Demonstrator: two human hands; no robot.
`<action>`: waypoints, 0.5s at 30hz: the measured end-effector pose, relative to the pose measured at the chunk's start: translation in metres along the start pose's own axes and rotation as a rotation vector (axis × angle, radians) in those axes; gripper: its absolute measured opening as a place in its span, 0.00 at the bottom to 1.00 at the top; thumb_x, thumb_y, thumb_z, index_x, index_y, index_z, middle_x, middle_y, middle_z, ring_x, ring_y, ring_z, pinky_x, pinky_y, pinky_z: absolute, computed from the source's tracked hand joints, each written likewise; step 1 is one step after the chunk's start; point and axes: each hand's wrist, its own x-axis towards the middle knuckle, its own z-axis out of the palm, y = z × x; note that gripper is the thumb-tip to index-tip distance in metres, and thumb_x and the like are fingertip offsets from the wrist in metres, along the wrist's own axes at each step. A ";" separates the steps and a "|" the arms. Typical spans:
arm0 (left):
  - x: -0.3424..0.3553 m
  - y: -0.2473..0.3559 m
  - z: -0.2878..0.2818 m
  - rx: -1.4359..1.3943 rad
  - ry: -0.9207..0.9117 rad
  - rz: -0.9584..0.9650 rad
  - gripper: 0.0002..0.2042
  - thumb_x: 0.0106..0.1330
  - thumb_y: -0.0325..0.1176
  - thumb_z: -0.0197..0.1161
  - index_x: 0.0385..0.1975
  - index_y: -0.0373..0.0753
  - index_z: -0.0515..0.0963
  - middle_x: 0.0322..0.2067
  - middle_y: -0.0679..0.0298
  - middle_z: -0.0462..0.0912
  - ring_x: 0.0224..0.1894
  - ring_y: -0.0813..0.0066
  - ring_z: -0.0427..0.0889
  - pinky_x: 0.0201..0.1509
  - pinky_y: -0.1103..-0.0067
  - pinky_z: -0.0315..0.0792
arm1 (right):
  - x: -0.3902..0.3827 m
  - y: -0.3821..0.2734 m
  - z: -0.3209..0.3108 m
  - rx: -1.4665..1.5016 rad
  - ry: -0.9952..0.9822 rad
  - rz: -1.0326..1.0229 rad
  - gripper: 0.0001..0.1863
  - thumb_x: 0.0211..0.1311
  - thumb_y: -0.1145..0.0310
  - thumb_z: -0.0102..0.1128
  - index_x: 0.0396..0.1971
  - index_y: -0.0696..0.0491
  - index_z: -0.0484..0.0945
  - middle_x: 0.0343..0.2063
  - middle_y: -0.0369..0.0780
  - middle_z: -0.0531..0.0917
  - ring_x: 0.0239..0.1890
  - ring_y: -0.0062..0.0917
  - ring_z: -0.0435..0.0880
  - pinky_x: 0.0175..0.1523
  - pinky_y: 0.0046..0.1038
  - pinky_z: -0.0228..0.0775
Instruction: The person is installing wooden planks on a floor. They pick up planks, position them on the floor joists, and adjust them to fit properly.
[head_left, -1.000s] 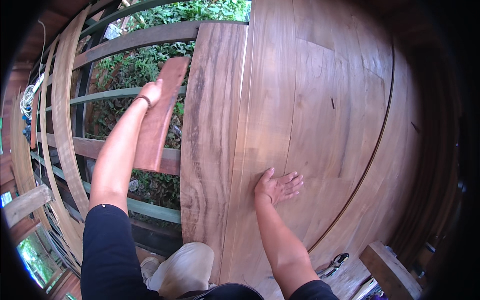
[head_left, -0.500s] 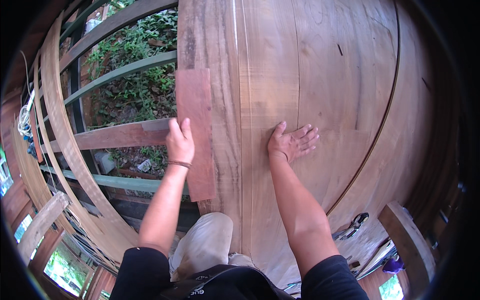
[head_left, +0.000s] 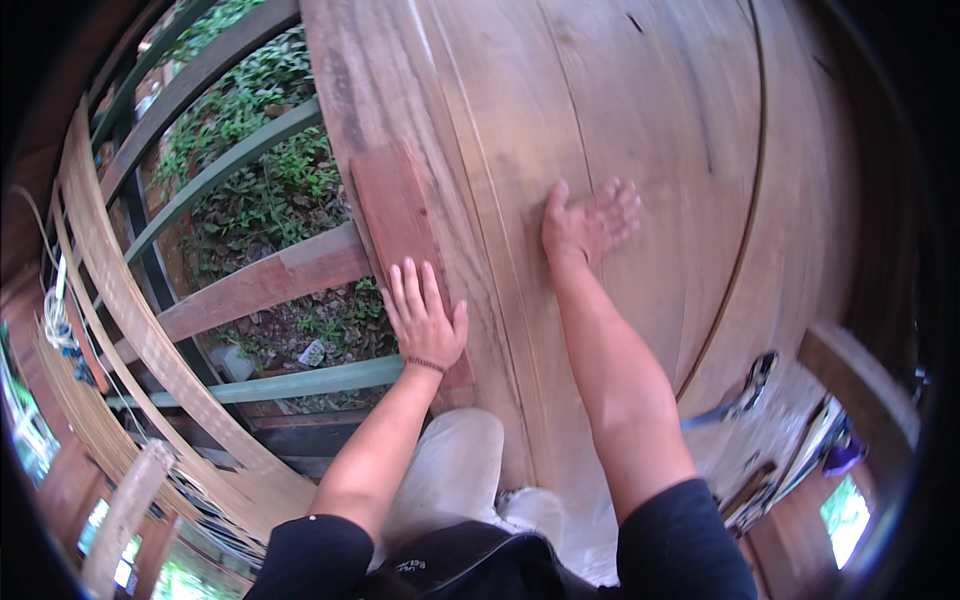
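A short reddish wooden board [head_left: 395, 205] lies along the left edge of the plank floor [head_left: 520, 110]. My left hand [head_left: 428, 318] rests flat on the near part of this board, fingers stretched out and pointing away from me. Over the pale floor planks to the right is my right hand [head_left: 590, 222], its fingers spread and somewhat blurred. It holds nothing; whether its palm presses on the planks I cannot tell. My knee shows just below the near end of the board.
Left of the floor edge, open joists [head_left: 265, 280] span a drop with green plants [head_left: 265, 185] below. Long thin wooden strips [head_left: 130, 290] stand farther left. A dark-handled tool [head_left: 750, 385] lies at lower right, near a thick beam [head_left: 860, 380].
My left hand has gone from the board's left edge to lying flat on top of it. My right hand has slid farther away over the planks. The whole view has tilted.
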 end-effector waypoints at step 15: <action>0.009 -0.032 0.068 0.420 0.540 0.351 0.35 0.65 0.55 0.56 0.66 0.35 0.66 0.66 0.43 0.66 0.66 0.38 0.66 0.69 0.53 0.63 | -0.314 0.296 -0.023 -0.003 -0.189 0.481 0.45 0.68 0.42 0.45 0.76 0.54 0.45 0.77 0.48 0.40 0.79 0.42 0.32 0.77 0.54 0.20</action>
